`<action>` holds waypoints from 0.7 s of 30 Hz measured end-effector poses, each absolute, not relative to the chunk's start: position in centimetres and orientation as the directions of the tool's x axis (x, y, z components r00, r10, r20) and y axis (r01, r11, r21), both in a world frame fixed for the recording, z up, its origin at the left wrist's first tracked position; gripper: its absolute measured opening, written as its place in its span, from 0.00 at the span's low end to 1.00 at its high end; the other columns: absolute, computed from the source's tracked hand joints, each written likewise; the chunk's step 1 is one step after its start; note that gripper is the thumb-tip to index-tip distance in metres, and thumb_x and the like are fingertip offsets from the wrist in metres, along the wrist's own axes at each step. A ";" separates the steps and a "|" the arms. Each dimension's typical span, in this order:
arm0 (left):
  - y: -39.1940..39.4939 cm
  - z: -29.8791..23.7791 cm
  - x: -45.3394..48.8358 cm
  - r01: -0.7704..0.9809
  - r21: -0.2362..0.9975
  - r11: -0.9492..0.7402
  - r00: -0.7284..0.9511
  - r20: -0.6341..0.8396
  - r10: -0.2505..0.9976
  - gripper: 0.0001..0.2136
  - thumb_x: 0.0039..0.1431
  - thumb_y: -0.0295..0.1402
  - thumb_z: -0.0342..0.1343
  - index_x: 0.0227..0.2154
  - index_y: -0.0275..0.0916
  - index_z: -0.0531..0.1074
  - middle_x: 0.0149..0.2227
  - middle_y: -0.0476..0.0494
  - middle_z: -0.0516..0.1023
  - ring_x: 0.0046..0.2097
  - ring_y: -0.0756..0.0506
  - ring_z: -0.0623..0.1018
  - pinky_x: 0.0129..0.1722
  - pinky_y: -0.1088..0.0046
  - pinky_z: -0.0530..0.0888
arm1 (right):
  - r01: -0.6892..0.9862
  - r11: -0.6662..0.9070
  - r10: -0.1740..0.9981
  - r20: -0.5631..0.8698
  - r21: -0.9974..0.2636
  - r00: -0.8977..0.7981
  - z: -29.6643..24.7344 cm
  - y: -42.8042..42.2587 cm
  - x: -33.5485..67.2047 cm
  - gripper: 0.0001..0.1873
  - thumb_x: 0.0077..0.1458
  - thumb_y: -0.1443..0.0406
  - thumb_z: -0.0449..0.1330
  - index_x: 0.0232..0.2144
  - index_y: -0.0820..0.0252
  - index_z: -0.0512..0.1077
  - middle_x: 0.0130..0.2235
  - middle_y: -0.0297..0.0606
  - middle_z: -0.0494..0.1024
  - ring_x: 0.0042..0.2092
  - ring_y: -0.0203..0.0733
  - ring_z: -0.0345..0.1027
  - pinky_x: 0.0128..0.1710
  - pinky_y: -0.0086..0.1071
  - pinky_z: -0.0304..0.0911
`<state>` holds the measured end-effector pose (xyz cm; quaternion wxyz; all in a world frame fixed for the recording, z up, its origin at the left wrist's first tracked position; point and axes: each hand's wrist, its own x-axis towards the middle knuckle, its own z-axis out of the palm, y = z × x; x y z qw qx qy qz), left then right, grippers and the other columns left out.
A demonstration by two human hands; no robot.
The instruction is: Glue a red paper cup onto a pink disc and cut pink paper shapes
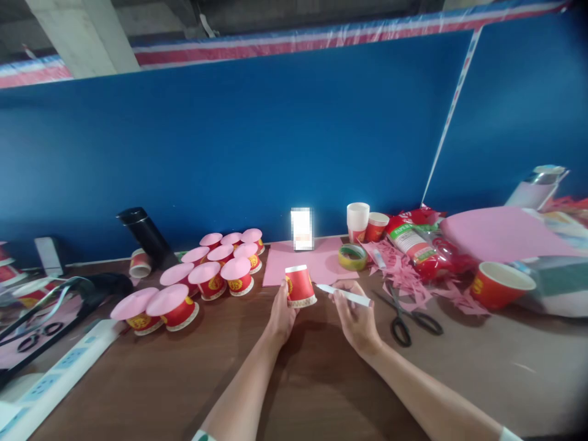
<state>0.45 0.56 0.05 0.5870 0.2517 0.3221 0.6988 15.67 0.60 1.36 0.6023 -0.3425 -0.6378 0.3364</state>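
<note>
My left hand (pixel 283 313) is closed around the side of a red paper cup (pixel 301 288) with a gold emblem. The cup is held bottom up above the table, its pale base at the top and its patterned rim below. In my right hand (pixel 358 318) is a slim white pen-shaped tool (pixel 346 295) with a tapered tip. That tip points left toward the cup, with a small gap between them. To the left stand several upturned red cups (pixel 239 275) topped with pink paper discs.
A lit phone (pixel 302 228) stands behind pink paper sheets (pixel 278 263). Rightward are a tape roll (pixel 353 257), black scissors (pixel 401 329), stacked cups (pixel 358 220), pink scraps (pixel 399 269) and an upright red cup (pixel 500 288). A black bottle (pixel 147 237) and power strip (pixel 68 373) lie left.
</note>
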 end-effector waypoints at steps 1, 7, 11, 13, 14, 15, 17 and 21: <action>0.6 0.0 0.5 -0.655 0.749 -0.099 -0.181 -0.029 0.983 0.18 0.54 0.43 0.50 0.44 0.37 0.69 0.44 0.40 0.74 0.47 0.44 0.72 0.49 0.65 0.66 | 0.032 0.538 0.842 0.536 -0.842 -0.055 1.3 0.5 15.7 0.05 0.56 0.64 0.52 0.33 0.60 0.63 0.27 0.34 0.69 0.27 0.35 0.63 0.27 0.27 0.60; 0.5 -0.2 0.8 -0.574 0.814 -0.091 -0.192 -0.027 0.981 0.20 0.51 0.45 0.52 0.40 0.34 0.69 0.40 0.39 0.75 0.44 0.42 0.73 0.45 0.65 0.67 | 0.176 0.638 0.769 0.606 -0.750 -0.203 1.6 -0.2 15.9 0.05 0.55 0.65 0.53 0.35 0.60 0.65 0.29 0.37 0.71 0.29 0.37 0.65 0.29 0.29 0.62; 0.2 0.1 1.0 -0.520 0.848 -0.104 -0.200 -0.003 0.980 0.18 0.51 0.45 0.52 0.38 0.35 0.69 0.38 0.41 0.75 0.41 0.43 0.74 0.42 0.67 0.67 | 0.228 0.744 0.668 0.702 -0.628 -0.246 2.3 -0.3 15.9 0.04 0.54 0.66 0.53 0.33 0.60 0.67 0.30 0.38 0.72 0.31 0.38 0.66 0.32 0.30 0.63; 0.2 0.2 1.0 -0.498 0.862 -0.097 -0.203 -0.007 0.979 0.17 0.52 0.44 0.52 0.37 0.36 0.69 0.38 0.42 0.75 0.40 0.44 0.74 0.41 0.69 0.68 | 0.230 0.764 0.645 0.718 -0.602 -0.262 2.4 -0.2 15.8 0.04 0.53 0.67 0.53 0.33 0.60 0.68 0.30 0.38 0.73 0.31 0.38 0.67 0.33 0.31 0.63; 0.1 0.2 1.0 -0.487 0.868 -0.093 -0.205 -0.010 0.979 0.16 0.52 0.44 0.51 0.37 0.37 0.70 0.37 0.42 0.75 0.39 0.44 0.74 0.40 0.69 0.68 | 0.232 0.767 0.642 0.719 -0.598 -0.267 2.4 -0.2 15.8 0.04 0.53 0.67 0.54 0.33 0.59 0.68 0.29 0.38 0.73 0.31 0.39 0.67 0.33 0.31 0.63; 0.1 0.2 1.0 -0.476 0.875 -0.091 -0.206 -0.010 0.979 0.16 0.52 0.44 0.51 0.36 0.37 0.70 0.37 0.42 0.75 0.39 0.44 0.73 0.40 0.70 0.68 | 0.234 0.766 0.642 0.717 -0.598 -0.271 2.4 -0.2 15.8 0.05 0.53 0.67 0.54 0.33 0.59 0.68 0.30 0.38 0.73 0.31 0.39 0.67 0.33 0.31 0.63; 0.1 0.2 1.0 -0.456 0.885 -0.096 -0.204 0.001 0.979 0.15 0.53 0.44 0.51 0.36 0.38 0.71 0.37 0.41 0.75 0.38 0.44 0.73 0.38 0.71 0.68 | 0.238 0.763 0.647 0.709 -0.601 -0.281 2.3 -0.1 15.9 0.05 0.53 0.67 0.53 0.34 0.59 0.67 0.30 0.38 0.72 0.31 0.39 0.67 0.33 0.32 0.63; 0.1 0.0 0.9 -0.454 0.883 -0.121 -0.225 0.018 0.974 0.12 0.53 0.41 0.52 0.34 0.39 0.72 0.36 0.42 0.75 0.36 0.44 0.72 0.36 0.72 0.68 | 0.249 0.765 0.643 0.695 -0.593 -0.320 2.2 -0.1 15.9 0.05 0.54 0.66 0.52 0.34 0.59 0.67 0.31 0.39 0.72 0.32 0.40 0.66 0.34 0.33 0.63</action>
